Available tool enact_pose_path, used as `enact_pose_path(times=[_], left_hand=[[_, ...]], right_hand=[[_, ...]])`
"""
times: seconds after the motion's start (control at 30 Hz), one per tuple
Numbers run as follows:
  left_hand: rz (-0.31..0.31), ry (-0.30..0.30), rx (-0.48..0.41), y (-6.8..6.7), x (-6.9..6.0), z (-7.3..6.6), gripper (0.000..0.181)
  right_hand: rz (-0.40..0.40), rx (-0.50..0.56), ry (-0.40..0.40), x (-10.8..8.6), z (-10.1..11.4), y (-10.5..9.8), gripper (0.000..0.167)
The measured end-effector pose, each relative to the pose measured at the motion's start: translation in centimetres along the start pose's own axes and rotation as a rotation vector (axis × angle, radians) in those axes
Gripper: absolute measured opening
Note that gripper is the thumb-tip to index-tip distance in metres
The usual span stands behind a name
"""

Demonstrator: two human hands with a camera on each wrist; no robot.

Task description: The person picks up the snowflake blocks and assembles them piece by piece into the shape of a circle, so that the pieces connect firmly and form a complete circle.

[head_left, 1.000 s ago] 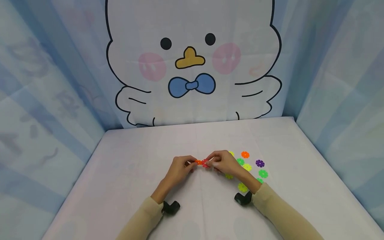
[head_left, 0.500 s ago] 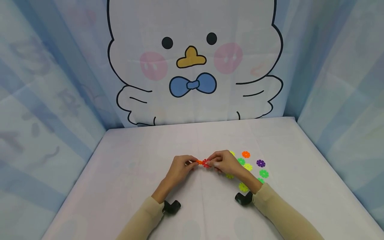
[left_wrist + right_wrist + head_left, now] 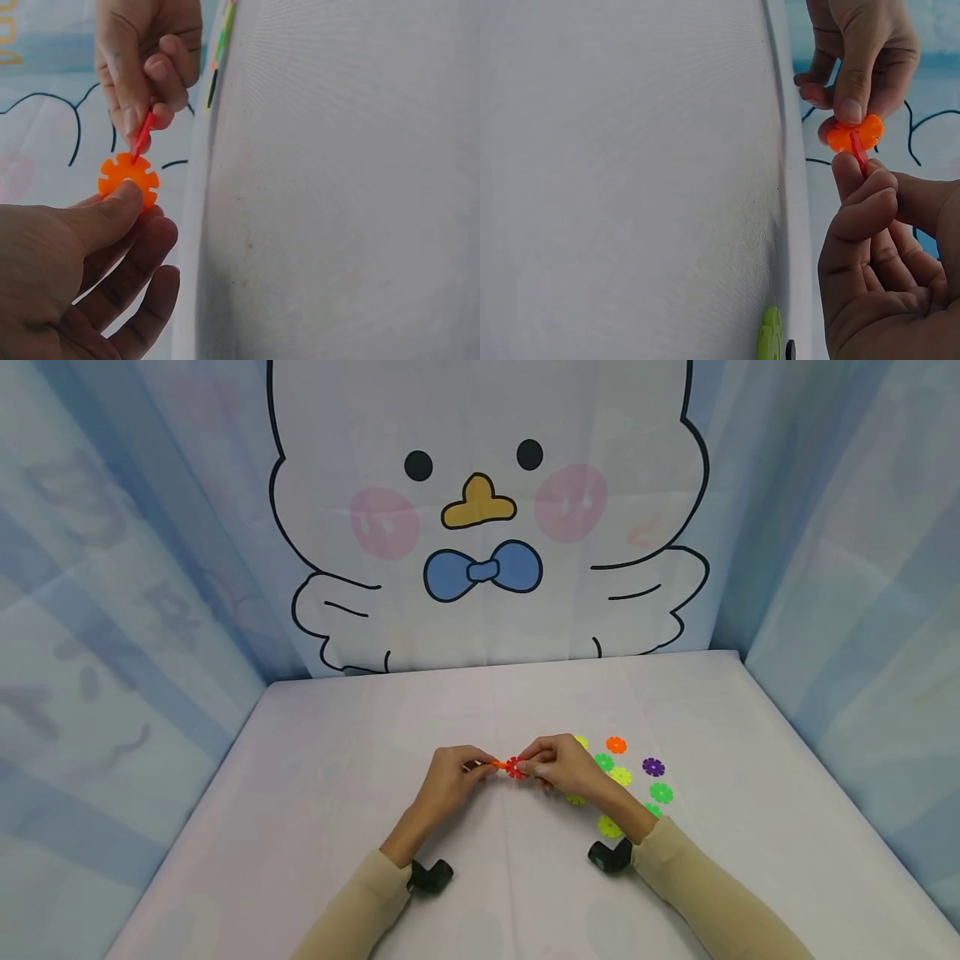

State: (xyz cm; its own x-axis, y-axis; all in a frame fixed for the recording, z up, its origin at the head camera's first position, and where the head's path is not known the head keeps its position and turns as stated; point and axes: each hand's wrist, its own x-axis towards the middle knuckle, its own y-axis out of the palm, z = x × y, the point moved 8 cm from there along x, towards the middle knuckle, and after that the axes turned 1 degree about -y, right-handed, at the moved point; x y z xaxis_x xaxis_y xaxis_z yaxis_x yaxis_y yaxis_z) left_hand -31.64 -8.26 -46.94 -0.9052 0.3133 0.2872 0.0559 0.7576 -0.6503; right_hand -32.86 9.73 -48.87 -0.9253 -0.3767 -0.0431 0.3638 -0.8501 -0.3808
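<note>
Between thumb and fingers, my left hand (image 3: 446,781) pinches an orange notched plastic disc (image 3: 112,178), the flower-shaped kind that slots together. A red disc (image 3: 513,767) of the same kind is pinched by my right hand (image 3: 562,764). Both are held above the table, slightly left of the loose discs. In the left wrist view the red disc stands edge-on against the orange one's rim, roughly crosswise to it. The right wrist view shows the two meeting as well. How deep the slots interlock cannot be told. Fingertips hide part of each disc.
Loose discs lie on the white table (image 3: 337,793) around and behind my right forearm: an orange one (image 3: 617,745), a purple one (image 3: 653,767), green ones (image 3: 661,792) and yellow ones (image 3: 610,826). Behind the table hangs a cartoon-printed curtain (image 3: 480,627).
Both hands stay in nearly the same place, still pinching the two discs. The orange disc has turned more edge-on to the head view, and more of the red disc's face shows.
</note>
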Motion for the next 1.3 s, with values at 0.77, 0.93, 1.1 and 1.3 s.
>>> enact_pose_path(times=[0.77,0.93,1.1,1.3], left_hand=[[0.019,-0.026,-0.032,0.2,-0.2,-0.3,0.009],[0.034,-0.053,-0.049,0.3,-0.2,-0.2,0.011],[0.073,-0.108,-0.12,0.6,-0.2,0.2,0.018],[0.126,-0.253,-0.264,1.4,-0.3,1.3,0.025]], right_hand=[[0.02,0.04,0.019,-0.1,-0.2,-0.1,0.013],[-0.011,-0.003,0.021,-0.3,0.2,-0.7,0.014],[-0.016,-0.008,0.045,-0.4,0.3,-1.1,0.015],[-0.016,0.022,0.064,-0.4,0.3,-1.3,0.016]])
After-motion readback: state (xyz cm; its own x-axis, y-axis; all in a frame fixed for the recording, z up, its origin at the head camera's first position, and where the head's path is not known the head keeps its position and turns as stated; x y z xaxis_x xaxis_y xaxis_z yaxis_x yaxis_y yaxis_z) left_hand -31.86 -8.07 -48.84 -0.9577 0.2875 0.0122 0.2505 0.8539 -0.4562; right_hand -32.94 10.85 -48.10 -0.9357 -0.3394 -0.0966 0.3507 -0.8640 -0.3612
